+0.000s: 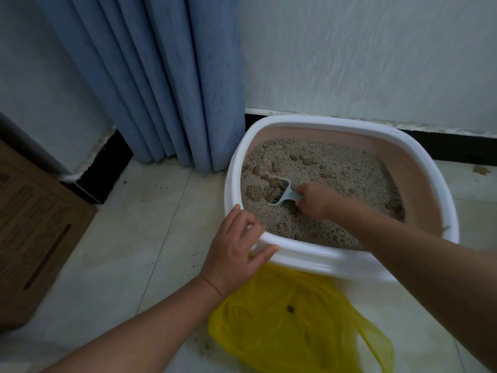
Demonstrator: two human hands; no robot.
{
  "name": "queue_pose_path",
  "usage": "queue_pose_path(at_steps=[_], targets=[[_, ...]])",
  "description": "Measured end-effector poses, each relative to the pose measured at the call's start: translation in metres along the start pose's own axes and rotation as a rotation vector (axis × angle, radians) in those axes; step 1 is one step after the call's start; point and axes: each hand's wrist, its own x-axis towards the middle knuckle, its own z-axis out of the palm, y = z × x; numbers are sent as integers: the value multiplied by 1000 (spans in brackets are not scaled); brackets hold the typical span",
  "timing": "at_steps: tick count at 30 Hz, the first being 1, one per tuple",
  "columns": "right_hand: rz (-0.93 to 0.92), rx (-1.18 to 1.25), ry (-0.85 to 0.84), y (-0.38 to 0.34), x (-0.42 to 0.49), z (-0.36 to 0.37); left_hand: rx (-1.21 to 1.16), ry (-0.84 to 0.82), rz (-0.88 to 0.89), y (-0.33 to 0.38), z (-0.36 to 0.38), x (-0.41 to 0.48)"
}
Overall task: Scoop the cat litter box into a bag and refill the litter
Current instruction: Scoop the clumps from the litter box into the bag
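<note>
Nearest the camera, a yellow plastic bag [290, 319] lies slack and flat on the tiled floor [129, 238], its far edge tucked against the near wall of the litter box [322, 261]; one dark clump already rests on it. Just beyond, at the box's near-left corner, the left hand [234, 251] rests on the white rim, fingers together and laid flat over the edge, thumb on the outer side, steadying the box. Inside the box, toward its left half, the right hand [316, 200] has its fingers clamped around the handle of a pale grey slotted litter scoop [279, 191]. The scoop's long axis runs from the handle at the box's middle to the blade at the box's left wall, angled slightly away from the camera; the blade points left and holds several brown clumps. More clumps sit in the litter [336, 168] near the box's far wall and right side. Behind the box stand a white wall and, to its left, a blue curtain [150, 84]; a cardboard carton [32, 219] is well left of the box.

Judged step: lifting a loaded scoop. It would go best kept level, shaken gently so loose grains fall through the slots, then carried low over the near rim. The bag's mouth seems closed, so the left hand would likely need to open it first.
</note>
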Motion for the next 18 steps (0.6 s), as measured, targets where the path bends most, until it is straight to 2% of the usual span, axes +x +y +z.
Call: queue_pose_path(at_steps=[14,18], targets=[[-241,63,-95,1,-44,7,16,-8,3,1,-1,1],[-241,247,-97,9,-58,11,41,-12,16,1,-3,1]])
